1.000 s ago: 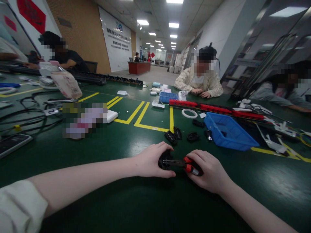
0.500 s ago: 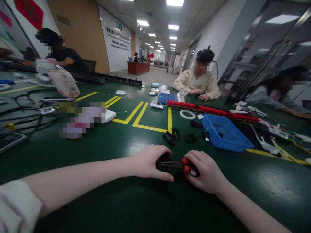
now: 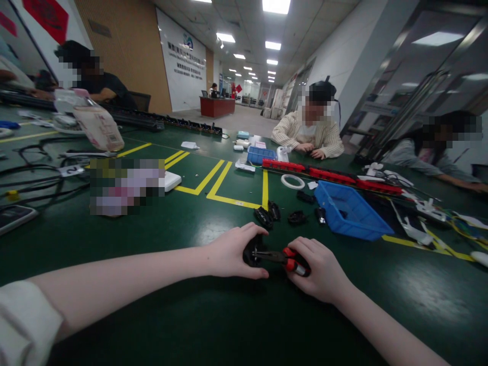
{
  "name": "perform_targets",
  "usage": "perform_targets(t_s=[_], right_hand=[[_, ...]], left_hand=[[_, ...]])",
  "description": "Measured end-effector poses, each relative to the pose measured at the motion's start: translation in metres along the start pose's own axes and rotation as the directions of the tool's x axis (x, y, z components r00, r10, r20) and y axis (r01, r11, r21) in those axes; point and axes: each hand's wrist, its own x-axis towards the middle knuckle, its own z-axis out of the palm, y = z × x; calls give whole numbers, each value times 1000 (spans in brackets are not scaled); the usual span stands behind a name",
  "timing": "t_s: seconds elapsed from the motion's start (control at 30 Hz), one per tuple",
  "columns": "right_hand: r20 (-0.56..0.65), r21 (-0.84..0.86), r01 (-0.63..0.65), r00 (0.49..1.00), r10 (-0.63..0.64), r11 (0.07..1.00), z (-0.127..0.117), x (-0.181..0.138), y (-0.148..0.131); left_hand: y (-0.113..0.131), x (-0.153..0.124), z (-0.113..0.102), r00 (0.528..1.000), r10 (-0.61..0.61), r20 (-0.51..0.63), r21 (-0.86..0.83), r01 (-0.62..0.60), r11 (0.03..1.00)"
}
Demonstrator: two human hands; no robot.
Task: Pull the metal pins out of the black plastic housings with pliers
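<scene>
My left hand is closed around a small black part, with thumb and fingers on either side of it; the palm hides much of its shape. In my right hand are needle-nose pliers with red and black handles. Their dark jaws point left and reach the black part, where a small shiny metal bit shows at the tips. Just beyond my hands lie several loose black parts, among them a ribbed piece, a rounded piece and a short cylinder.
A blue bin stands right of the loose parts, before a long red strip. A white ring lies near it. Cables and a bottle occupy the left. A co-worker sits across the green table.
The view has shifted slightly. The plier tips and the black part have moved a little apart or turned, so the shiny metal bit at the tips shows more clearly. Both hands keep their holds.
</scene>
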Motion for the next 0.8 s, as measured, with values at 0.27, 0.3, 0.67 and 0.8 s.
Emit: perform_targets(t_s=[0.27, 0.3, 0.67, 0.8], right_hand=[[25, -2, -17, 1000, 17, 1000, 0, 1, -1], [23, 0, -14, 1000, 14, 1000, 0, 1, -1], [-7, 3, -18, 1000, 18, 1000, 0, 0, -2], [-16, -2, -32, 999, 32, 999, 2, 0, -2]], left_hand=[[-3, 2, -1, 998, 33, 46, 47, -35, 998], [-3, 2, -2, 997, 40, 65, 62, -44, 997], [0, -1, 1, 999, -48, 19, 38, 47, 998], [-1, 0, 2, 999, -47, 12, 36, 47, 998]])
